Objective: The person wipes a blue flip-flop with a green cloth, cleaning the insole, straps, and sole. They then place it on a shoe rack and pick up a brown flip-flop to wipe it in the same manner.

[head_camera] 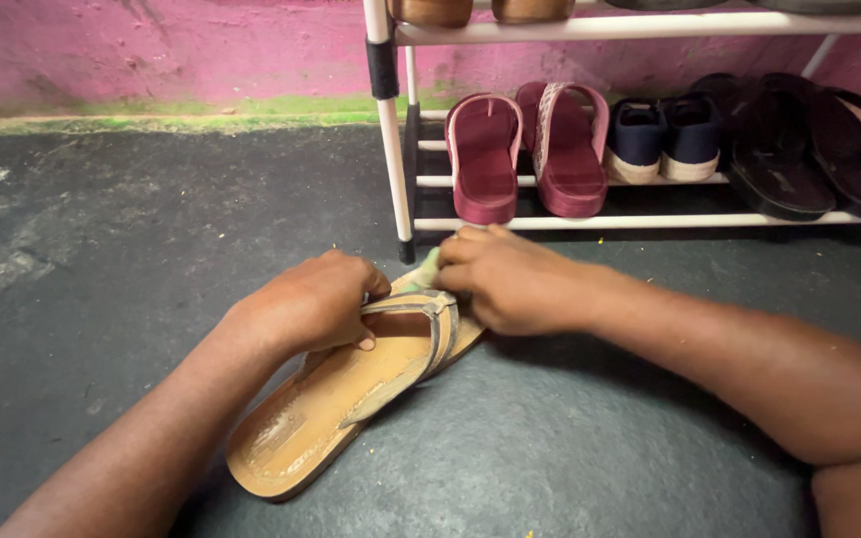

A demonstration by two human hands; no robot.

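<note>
Holding a tan flip-flop sandal (351, 399) down on the dark floor (102, 299), both hands meet at frame centre. Sandal lies diagonally, heel end toward lower left of frame, toe end toward centre, sole flat on floor, footbed up and worn. Left hand (316, 302) sits over the sandal's left edge near the strap (421, 334), fingers curled in, thumb tip resting on the footbed; grip looks closed around the strap's left side, though the exact pinch is hidden under the knuckles. Right hand (515, 282) covers the toe end, fingers bent down and closed; it touches the strap's front and seems to press a small pale green piece (429, 265) that peeks out just above the strap. Cannot tell what that piece is. Both forearms enter from the lower corners.

Behind the hands, upper right of frame, a white shoe rack (391, 130) stands against a pink wall (151, 50) with a green strip along its base. Lower shelf, left to right: maroon slide sandals (530, 149), navy slip-on shoes (662, 134), black flip-flops (809, 144). Top shelf shows only bottoms of brown shoes (480, 10) cut off at the frame edge. Rack's front leg is just beyond the sandal's toe end, near but apart.
</note>
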